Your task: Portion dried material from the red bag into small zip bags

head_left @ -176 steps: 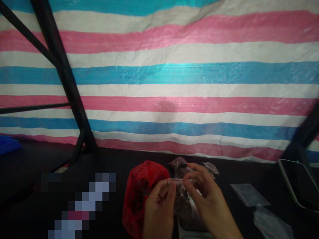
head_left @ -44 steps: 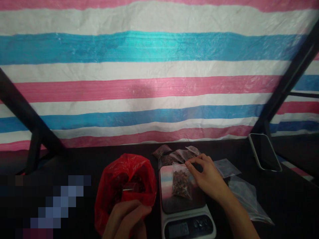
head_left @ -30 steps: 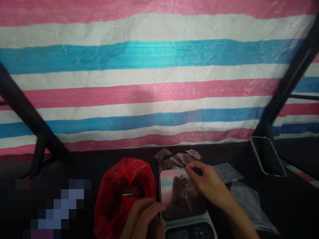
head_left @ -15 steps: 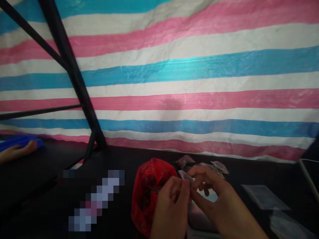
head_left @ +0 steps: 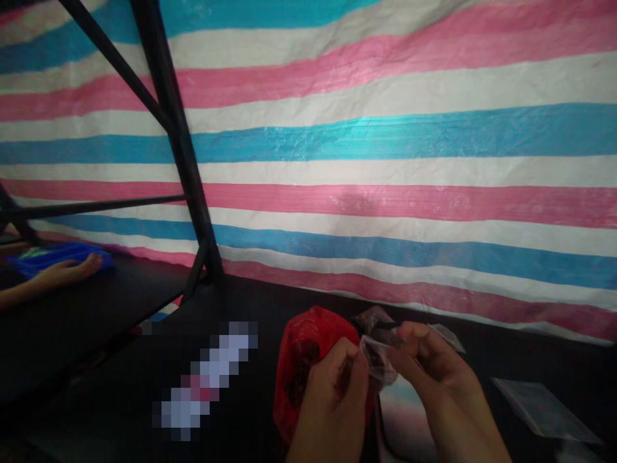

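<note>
Between my two hands is a small clear plastic bag (head_left: 378,361), its mouth spread apart. My left hand (head_left: 335,392) pinches the bag's left edge with thumb and forefinger. The opposite edge is pinched by my right hand (head_left: 436,370). Just left of my left hand stands a red plastic bag (head_left: 315,321), opened at the top, with dark contents that I cannot make out. Below the hands lies a flat, shiny, light-coloured object with a rounded dark edge (head_left: 405,418), partly covered by them.
Behind my hands lie small filled bags (head_left: 378,316) (head_left: 448,335). Flat clear bags (head_left: 544,408) rest at the right on the black table (head_left: 250,292). A black metal frame (head_left: 180,148) rises before a striped sheet (head_left: 385,138). At far left, another person's hand (head_left: 72,270) touches a blue tray (head_left: 48,257).
My hands have moved apart slightly, and the clear bag between them now shows with its mouth spread. The camera has turned left, so everything sits further right in view.
</note>
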The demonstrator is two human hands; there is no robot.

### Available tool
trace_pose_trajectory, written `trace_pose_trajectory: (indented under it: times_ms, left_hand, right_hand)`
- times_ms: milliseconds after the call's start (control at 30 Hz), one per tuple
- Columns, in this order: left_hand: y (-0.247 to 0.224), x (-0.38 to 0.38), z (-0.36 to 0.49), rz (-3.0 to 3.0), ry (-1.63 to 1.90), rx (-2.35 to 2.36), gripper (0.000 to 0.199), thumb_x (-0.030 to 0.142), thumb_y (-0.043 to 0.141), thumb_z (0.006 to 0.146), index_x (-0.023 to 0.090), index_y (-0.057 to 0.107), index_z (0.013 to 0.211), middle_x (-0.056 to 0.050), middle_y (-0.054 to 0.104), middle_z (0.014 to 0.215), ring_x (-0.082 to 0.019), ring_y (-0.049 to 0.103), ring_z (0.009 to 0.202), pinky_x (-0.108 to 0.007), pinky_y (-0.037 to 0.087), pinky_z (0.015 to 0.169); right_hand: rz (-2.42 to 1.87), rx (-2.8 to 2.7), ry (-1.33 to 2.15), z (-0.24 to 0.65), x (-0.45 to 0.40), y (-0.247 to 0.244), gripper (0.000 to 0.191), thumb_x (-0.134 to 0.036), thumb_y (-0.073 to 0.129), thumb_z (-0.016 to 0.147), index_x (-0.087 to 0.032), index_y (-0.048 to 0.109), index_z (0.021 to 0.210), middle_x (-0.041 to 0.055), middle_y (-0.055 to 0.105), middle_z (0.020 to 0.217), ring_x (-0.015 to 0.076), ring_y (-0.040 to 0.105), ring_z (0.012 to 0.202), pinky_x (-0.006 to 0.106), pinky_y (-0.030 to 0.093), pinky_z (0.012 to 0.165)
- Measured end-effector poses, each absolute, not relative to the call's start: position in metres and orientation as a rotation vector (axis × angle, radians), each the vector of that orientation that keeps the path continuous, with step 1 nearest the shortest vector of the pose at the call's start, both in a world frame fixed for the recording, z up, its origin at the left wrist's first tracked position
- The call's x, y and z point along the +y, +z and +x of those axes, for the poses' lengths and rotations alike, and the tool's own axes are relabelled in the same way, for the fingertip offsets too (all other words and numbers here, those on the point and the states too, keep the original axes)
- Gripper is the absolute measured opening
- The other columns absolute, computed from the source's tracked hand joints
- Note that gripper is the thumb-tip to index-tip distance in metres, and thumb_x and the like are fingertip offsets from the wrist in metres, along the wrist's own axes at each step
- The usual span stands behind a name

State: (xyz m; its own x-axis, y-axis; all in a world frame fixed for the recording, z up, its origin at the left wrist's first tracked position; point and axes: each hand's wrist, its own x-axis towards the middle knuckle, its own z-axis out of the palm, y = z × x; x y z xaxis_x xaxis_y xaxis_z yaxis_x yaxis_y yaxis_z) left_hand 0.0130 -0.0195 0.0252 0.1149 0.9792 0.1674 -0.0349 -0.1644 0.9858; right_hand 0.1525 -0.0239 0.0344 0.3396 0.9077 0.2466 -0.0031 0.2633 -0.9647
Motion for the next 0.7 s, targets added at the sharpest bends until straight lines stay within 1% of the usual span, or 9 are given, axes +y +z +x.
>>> trace_pose_trajectory:
  times_ms: [67, 167, 233, 300, 333, 367, 433, 567, 700]
  left_hand:
    - [0.026, -0.018, 0.011, 1.448, 1.285, 1.158, 0.038, 0.046, 0.064, 0.092, 0.023, 0.051, 0.064, 0.004, 0.049, 0.064, -0.014, 0.047, 0.063, -0.025, 0.037, 0.060]
    - [0.028, -0.013, 0.005, 1.338, 1.341, 1.182, 0.042, 0.051, 0.068, 0.086, 0.023, 0.050, 0.060, 0.004, 0.049, 0.061, -0.014, 0.046, 0.060, -0.025, 0.038, 0.058]
    - [0.028, -0.008, 0.000, 1.107, 1.355, 1.061, 0.043, 0.054, 0.070, 0.082, 0.023, 0.049, 0.060, 0.005, 0.049, 0.060, -0.013, 0.045, 0.057, -0.024, 0.040, 0.055]
    - [0.027, -0.004, -0.006, 0.881, 1.335, 0.947, 0.040, 0.053, 0.071, 0.079, 0.023, 0.051, 0.064, 0.004, 0.052, 0.061, -0.012, 0.048, 0.057, -0.023, 0.042, 0.054]
    - [0.027, -0.003, -0.009, 0.821, 1.315, 0.921, 0.037, 0.052, 0.070, 0.078, 0.023, 0.052, 0.067, 0.003, 0.055, 0.064, -0.013, 0.051, 0.059, -0.023, 0.044, 0.056]
    - [0.026, -0.002, -0.012, 0.806, 1.292, 0.921, 0.034, 0.051, 0.068, 0.079, 0.023, 0.053, 0.069, 0.002, 0.058, 0.067, -0.014, 0.054, 0.062, -0.024, 0.046, 0.057]
    - [0.024, 0.000, -0.018, 0.876, 1.250, 0.998, 0.031, 0.051, 0.061, 0.079, 0.022, 0.054, 0.069, 0.001, 0.059, 0.068, -0.014, 0.054, 0.062, -0.026, 0.046, 0.059]
    - [0.021, 0.006, -0.036, 1.054, 1.218, 1.236, 0.036, 0.051, 0.058, 0.079, 0.024, 0.048, 0.057, 0.006, 0.044, 0.053, -0.011, 0.039, 0.051, -0.026, 0.032, 0.051]
    - [0.020, 0.016, -0.057, 1.116, 1.342, 1.425, 0.038, 0.051, 0.051, 0.086, 0.026, 0.042, 0.060, 0.008, 0.039, 0.057, -0.013, 0.036, 0.057, -0.027, 0.029, 0.055]
  right_hand:
    - [-1.169, -1.014, 0.692, 0.148, -0.023, 0.039, 0.031, -0.044, 0.086, 0.071, -0.023, 0.068, 0.084, -0.0021, 0.064, 0.076, 0.0180, 0.066, 0.072, 0.026, 0.057, 0.067]
    - [-1.186, -1.153, 0.699, 0.143, -0.024, 0.039, 0.034, -0.048, 0.079, 0.081, -0.025, 0.072, 0.103, 0.0011, 0.072, 0.083, 0.0215, 0.072, 0.077, 0.028, 0.061, 0.068]
    - [-1.159, -1.337, 0.752, 0.140, -0.025, 0.034, 0.036, -0.045, 0.076, 0.086, -0.027, 0.071, 0.117, 0.0051, 0.078, 0.105, 0.0245, 0.076, 0.097, 0.031, 0.063, 0.079]
    - [-1.163, -1.463, 0.793, 0.137, -0.025, 0.026, 0.051, -0.036, 0.079, 0.081, -0.030, 0.068, 0.130, 0.0062, 0.075, 0.128, 0.0265, 0.073, 0.117, 0.035, 0.062, 0.095]
    - [-1.187, -1.489, 0.814, 0.135, -0.025, 0.021, 0.058, -0.031, 0.081, 0.077, -0.030, 0.067, 0.133, 0.0062, 0.074, 0.134, 0.0271, 0.071, 0.121, 0.037, 0.060, 0.101]
    - [-1.214, -1.489, 0.836, 0.132, -0.023, 0.018, 0.061, -0.029, 0.081, 0.075, -0.030, 0.066, 0.134, 0.0062, 0.074, 0.134, 0.0272, 0.072, 0.121, 0.038, 0.059, 0.103]
    - [-1.226, -1.460, 0.881, 0.127, -0.020, 0.013, 0.050, -0.029, 0.076, 0.078, -0.027, 0.068, 0.127, 0.0059, 0.078, 0.123, 0.0262, 0.076, 0.112, 0.037, 0.062, 0.097]
    - [-1.230, -1.497, 0.859, 0.123, -0.012, 0.014, 0.022, -0.038, 0.068, 0.084, -0.025, 0.071, 0.102, 0.0051, 0.082, 0.099, 0.0241, 0.079, 0.089, 0.029, 0.064, 0.075]
    - [-1.334, -1.539, 0.846, 0.123, -0.006, 0.011, 0.030, -0.049, 0.061, 0.090, -0.025, 0.073, 0.104, 0.0078, 0.083, 0.106, 0.0261, 0.080, 0.095, 0.030, 0.065, 0.079]
